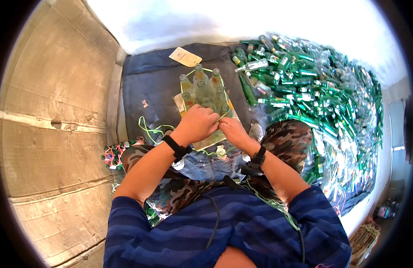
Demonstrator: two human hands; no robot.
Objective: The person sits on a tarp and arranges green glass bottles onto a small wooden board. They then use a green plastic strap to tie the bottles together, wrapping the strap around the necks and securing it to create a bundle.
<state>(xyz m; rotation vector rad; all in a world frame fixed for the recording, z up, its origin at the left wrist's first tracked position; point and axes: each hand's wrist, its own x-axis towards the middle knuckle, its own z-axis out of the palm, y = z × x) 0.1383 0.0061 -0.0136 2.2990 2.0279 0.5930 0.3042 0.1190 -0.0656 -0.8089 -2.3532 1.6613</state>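
A cluster of several clear glass bottles [201, 90] stands upright in front of me, packed close together. Light-green twine [207, 69] runs around the cluster. My left hand [196, 124] is closed at the near side of the bottles, its fingers pinching the twine. Close beside it, my right hand [235, 132] is also closed on the twine, which shows between the two hands. Both hands hide the nearest bottles in part. Under the bottles lies a flat pale board or card [211, 142]. A loose length of the twine [149, 128] curls on the left of my left hand.
A big heap of green and clear bottles [300, 85] fills the right side. Tall cardboard [59, 134] stands along the left. A pale card [185, 57] lies on the dark mat [148, 80]. Bottles tied with pink string [115, 156] are by my left knee.
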